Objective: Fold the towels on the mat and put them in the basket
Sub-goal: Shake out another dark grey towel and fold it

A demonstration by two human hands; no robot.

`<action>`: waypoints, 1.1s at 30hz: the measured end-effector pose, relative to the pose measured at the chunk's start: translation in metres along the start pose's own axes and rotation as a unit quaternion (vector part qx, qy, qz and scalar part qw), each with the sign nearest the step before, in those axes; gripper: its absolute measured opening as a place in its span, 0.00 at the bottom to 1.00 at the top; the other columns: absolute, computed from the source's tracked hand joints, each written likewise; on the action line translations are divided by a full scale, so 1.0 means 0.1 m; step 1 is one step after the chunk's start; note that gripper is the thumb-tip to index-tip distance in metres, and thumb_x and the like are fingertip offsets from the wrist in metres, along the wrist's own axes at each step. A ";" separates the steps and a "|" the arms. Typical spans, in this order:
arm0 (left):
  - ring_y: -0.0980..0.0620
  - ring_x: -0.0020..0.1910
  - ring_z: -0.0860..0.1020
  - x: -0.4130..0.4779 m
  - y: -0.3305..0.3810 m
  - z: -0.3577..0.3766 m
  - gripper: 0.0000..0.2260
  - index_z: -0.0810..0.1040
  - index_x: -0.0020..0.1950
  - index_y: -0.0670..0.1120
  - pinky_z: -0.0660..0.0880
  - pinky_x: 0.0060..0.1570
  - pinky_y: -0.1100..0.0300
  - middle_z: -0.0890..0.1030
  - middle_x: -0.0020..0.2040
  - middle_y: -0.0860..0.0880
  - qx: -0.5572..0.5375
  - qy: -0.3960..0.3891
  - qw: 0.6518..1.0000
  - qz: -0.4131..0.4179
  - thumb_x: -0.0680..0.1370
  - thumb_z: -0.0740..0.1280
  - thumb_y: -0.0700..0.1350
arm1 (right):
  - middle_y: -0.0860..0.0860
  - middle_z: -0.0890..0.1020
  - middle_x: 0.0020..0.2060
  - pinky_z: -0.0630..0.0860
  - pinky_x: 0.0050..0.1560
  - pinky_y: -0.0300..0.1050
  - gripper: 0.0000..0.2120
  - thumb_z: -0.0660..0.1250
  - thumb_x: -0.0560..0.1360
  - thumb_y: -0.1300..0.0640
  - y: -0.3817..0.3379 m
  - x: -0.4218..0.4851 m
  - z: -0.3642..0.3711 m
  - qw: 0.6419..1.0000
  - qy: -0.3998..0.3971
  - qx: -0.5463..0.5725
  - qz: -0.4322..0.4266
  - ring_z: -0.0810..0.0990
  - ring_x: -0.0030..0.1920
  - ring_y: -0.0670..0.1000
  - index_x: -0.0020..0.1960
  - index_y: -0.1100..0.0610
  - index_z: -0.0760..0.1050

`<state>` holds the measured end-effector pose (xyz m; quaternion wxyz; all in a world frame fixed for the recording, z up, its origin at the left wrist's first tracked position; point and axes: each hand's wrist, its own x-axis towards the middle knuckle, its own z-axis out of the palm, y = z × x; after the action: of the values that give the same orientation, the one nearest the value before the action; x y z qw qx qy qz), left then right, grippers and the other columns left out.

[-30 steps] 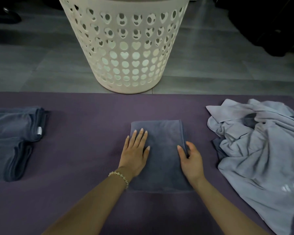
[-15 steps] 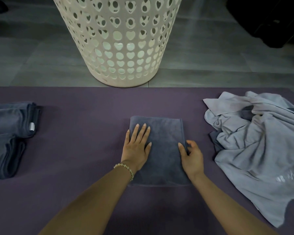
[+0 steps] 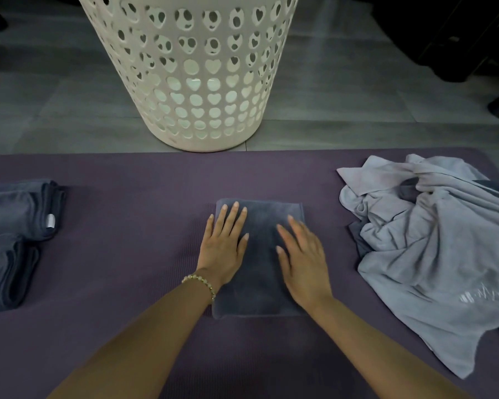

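Folding looks partway done: left hand (image 3: 223,251) and right hand (image 3: 303,260), fingers straight and gripping nothing, press a folded towel (image 3: 261,289) at centre frame on the mat (image 3: 127,254), with folded towels (image 3: 12,226) waiting at left, an unfolded heap (image 3: 429,240) at right and the basket (image 3: 190,82) above.

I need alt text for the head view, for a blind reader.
The left hand and the right hand lie flat on a folded dark towel on a purple mat. More folded towels lie to its left, a crumpled light grey pile to its right, a white basket beyond the mat.

Grey matte tiled floor (image 3: 343,90), dimly lit; black bulky furniture (image 3: 449,36) on the floor's far right side.
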<state>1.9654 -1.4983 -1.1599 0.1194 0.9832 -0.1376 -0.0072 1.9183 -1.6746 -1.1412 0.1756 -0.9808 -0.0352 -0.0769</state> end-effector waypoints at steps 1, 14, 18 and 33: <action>0.51 0.76 0.41 0.06 -0.01 -0.03 0.30 0.42 0.76 0.50 0.37 0.72 0.52 0.44 0.77 0.52 0.003 0.004 1.000 -0.004 0.76 0.28 0.58 | 0.50 0.57 0.76 0.46 0.75 0.46 0.27 0.43 0.79 0.45 -0.07 0.14 0.02 0.999 -0.042 -0.005 -0.026 0.51 0.76 0.49 0.75 0.52 0.61; 0.50 0.77 0.40 0.31 0.00 0.10 0.33 0.40 0.77 0.53 0.40 0.74 0.52 0.41 0.78 0.53 0.018 -0.051 0.997 -0.055 0.72 0.27 0.57 | 0.45 0.49 0.77 0.33 0.73 0.43 0.36 0.32 0.74 0.37 0.17 0.65 0.34 0.990 -0.131 -0.047 0.004 0.41 0.76 0.45 0.78 0.51 0.46; 0.50 0.77 0.38 0.33 -0.01 0.00 0.24 0.40 0.77 0.53 0.38 0.74 0.52 0.40 0.78 0.53 0.020 -0.083 0.995 -0.044 0.82 0.39 0.56 | 0.44 0.45 0.77 0.34 0.74 0.44 0.30 0.39 0.80 0.39 0.38 0.64 0.24 0.985 -0.142 -0.052 0.079 0.39 0.76 0.45 0.78 0.51 0.42; 0.52 0.76 0.49 -0.75 0.09 0.22 0.27 0.56 0.77 0.45 0.45 0.73 0.55 0.57 0.77 0.49 -0.046 -0.022 0.998 -0.041 0.82 0.44 0.57 | 0.50 0.63 0.74 0.48 0.73 0.48 0.29 0.40 0.81 0.41 -0.08 -0.36 0.28 0.981 -0.178 -0.073 -0.040 0.53 0.75 0.47 0.76 0.56 0.56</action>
<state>1.8898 -1.4911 -1.1810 0.1608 0.9812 -0.0988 -0.0398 1.8863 -1.6587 -1.1699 0.0916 -0.9868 -0.0995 0.0895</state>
